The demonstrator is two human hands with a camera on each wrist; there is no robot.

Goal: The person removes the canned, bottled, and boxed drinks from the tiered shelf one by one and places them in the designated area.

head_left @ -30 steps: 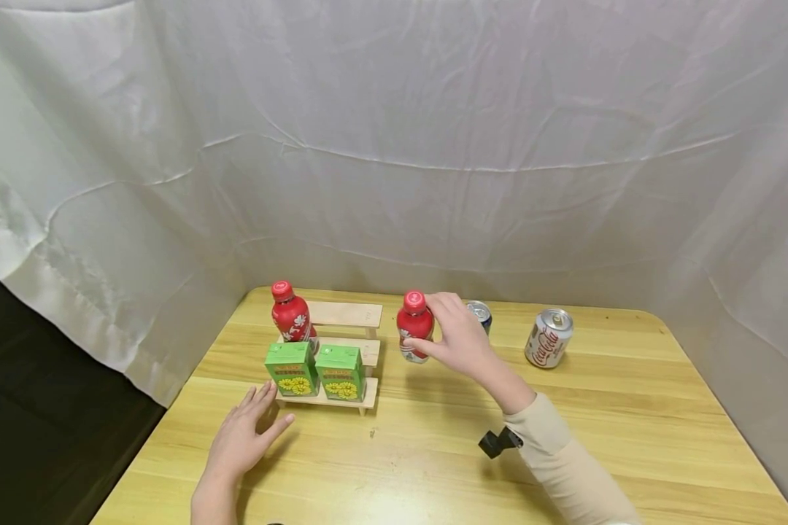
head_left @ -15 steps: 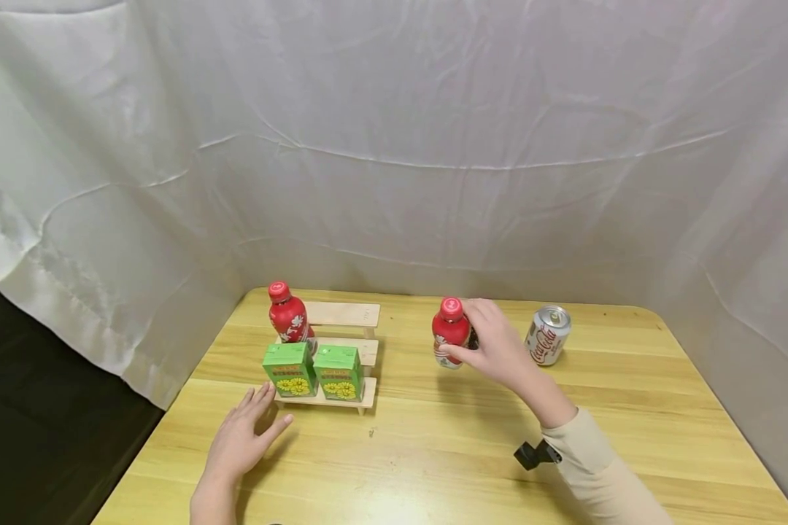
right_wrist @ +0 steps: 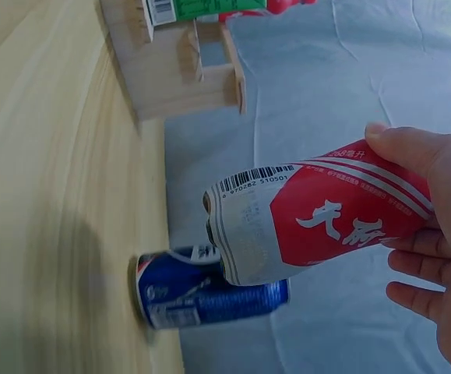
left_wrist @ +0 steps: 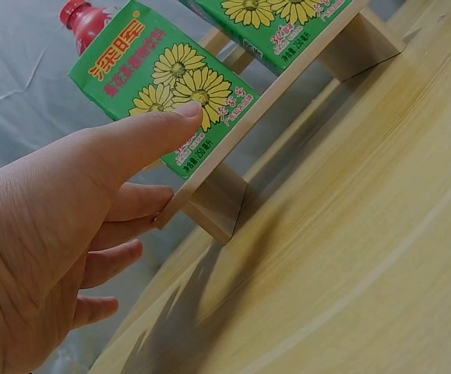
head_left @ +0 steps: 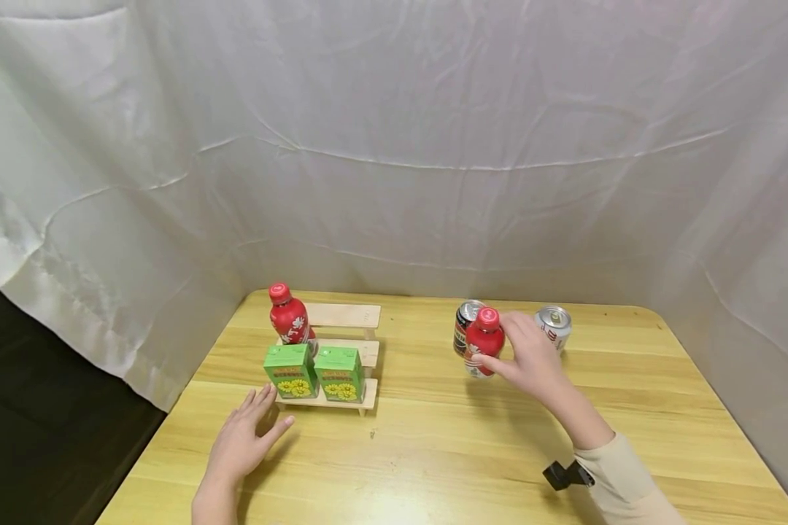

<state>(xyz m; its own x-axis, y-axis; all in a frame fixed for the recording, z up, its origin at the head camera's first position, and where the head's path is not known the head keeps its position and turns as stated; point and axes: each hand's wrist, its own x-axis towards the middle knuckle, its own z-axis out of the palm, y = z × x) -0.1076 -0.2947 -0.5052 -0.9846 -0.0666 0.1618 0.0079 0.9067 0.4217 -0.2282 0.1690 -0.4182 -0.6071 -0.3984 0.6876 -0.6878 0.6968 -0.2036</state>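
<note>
Red bottle (head_left: pixel 481 347): right hand (head_left: pixel 530 359) gripping, apparently aloft | left hand (head_left: pixel 241 442): fingers splayed by rack (head_left: pixel 344 315) edge | well apart

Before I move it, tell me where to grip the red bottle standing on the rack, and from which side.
The red bottle is probably best gripped round its shoulders, just below the cap, from above: it stands upright on the wooden rack, shoulders exposed, while the left green carton in front hides part of its lower body.
</note>
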